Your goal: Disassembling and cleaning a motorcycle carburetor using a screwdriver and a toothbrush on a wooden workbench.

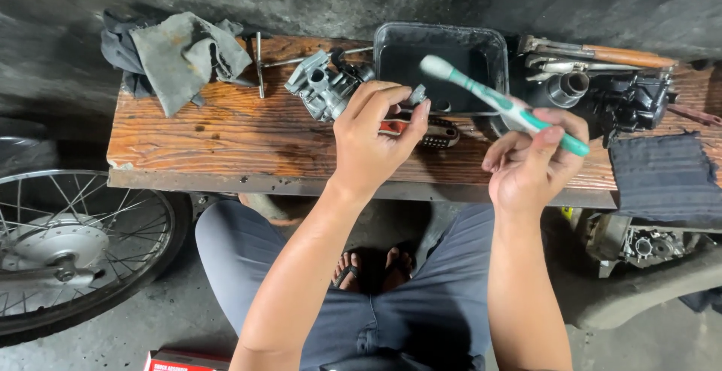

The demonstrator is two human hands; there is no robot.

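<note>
My left hand (372,134) pinches a small grey metal part (416,96) between thumb and fingertips, held over the wooden bench (226,138). My right hand (530,160) grips a white and teal toothbrush (496,102) by its handle, bristle head pointing up-left toward the small part. A silver carburettor body (323,85) lies on the bench just left of my left hand. Under my left hand lies a screwdriver with a red and black handle (432,132).
A black rectangular tray (444,59) stands at the back of the bench. Grey rags (177,55) lie at left, a dark cloth (665,175) at right. Tools and a black engine part (624,96) crowd the right end. A spoked wheel (68,243) stands lower left.
</note>
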